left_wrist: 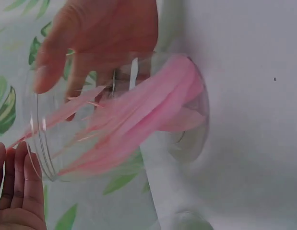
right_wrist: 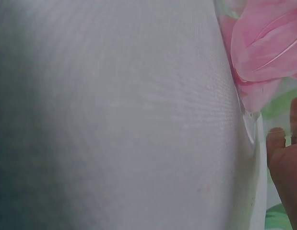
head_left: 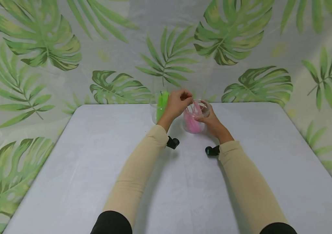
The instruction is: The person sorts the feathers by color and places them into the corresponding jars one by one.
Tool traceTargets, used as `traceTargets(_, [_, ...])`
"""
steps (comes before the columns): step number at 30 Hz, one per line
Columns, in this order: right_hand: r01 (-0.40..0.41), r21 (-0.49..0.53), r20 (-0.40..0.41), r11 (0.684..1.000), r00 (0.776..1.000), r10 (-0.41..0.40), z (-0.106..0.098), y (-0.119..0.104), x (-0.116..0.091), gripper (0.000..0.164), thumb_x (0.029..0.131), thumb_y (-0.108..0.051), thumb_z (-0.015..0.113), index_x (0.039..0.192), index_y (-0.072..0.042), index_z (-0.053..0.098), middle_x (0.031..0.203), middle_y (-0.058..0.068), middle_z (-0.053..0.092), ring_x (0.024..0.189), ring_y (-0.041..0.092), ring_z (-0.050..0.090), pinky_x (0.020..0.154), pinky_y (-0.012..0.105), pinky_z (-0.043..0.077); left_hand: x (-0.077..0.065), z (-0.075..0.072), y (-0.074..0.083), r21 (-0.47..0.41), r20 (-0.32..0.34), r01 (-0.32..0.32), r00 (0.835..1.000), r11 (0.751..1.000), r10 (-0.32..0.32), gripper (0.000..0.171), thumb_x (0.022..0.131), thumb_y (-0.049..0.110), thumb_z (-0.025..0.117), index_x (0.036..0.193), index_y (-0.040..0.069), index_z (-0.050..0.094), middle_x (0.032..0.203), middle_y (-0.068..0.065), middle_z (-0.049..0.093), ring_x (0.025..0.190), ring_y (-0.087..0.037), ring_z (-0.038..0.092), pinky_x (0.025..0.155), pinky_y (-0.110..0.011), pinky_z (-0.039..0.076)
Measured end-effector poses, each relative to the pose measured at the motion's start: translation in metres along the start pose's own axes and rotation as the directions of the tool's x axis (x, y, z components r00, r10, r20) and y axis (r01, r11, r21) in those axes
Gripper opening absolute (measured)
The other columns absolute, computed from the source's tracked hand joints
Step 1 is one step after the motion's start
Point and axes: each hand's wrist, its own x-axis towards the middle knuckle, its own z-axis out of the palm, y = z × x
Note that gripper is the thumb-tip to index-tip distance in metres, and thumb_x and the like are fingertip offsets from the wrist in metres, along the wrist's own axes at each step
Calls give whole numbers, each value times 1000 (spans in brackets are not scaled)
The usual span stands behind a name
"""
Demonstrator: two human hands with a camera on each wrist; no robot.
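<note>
A clear plastic jar holds several pink feathers, their thin quills toward the mouth. My right hand grips the jar around its side, thumb in front and fingers behind. At the rim, my left hand pinches the quill end of one pink feather; most of that feather is still inside the jar. In the left wrist view, the left hand is at the jar's mouth and the right hand spans its side. The right wrist view shows pink feathers beside part of the right hand.
Just left of the pink feathers' jar, a second clear jar holds bright green feathers, partly hidden by the left hand. Both are near the back edge of the white table. A leaf-patterned cloth hangs behind.
</note>
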Motion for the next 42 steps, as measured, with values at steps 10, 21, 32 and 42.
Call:
traceTargets(10, [27, -5, -5, 1000, 1000, -27, 0, 0, -2, 80, 91, -6, 59, 154, -27, 14, 157, 13, 25, 142, 23, 30, 98, 22, 38, 1, 3, -3, -20, 19, -1, 1000, 1000, 1, 16, 96, 11, 64, 108, 1, 67, 103, -16, 72, 93, -24, 73, 78, -25, 57])
traceTargets(21, [5, -47, -14, 999, 1000, -5, -1, 3, 0, 84, 90, -8, 60, 157, -22, 11, 148, 10, 30, 140, 22, 29, 102, 28, 36, 1, 5, -6, -2, 25, -14, 1000, 1000, 14, 17, 96, 12, 65, 109, 3, 70, 106, -15, 73, 95, -22, 73, 78, -24, 57])
traceTargets(32, [13, -90, -17, 996, 1000, -14, -2, 1, -3, 83, 91, -14, 61, 156, -27, 11, 156, 15, 23, 148, 27, 22, 114, 41, 29, 0, 4, -1, 81, 66, -31, 997, 996, 26, 18, 97, 15, 64, 109, 4, 70, 105, -13, 73, 93, -21, 71, 74, -23, 55])
traceTargets(42, [34, -59, 12, 998, 999, -33, 0, -1, -6, 81, 91, -10, 59, 155, -26, 12, 158, 16, 23, 149, 28, 21, 105, 33, 33, 1, 1, -1, 113, 123, -28, 992, 993, 14, 27, 97, 19, 64, 118, 2, 69, 112, -12, 72, 98, -21, 70, 83, -27, 56])
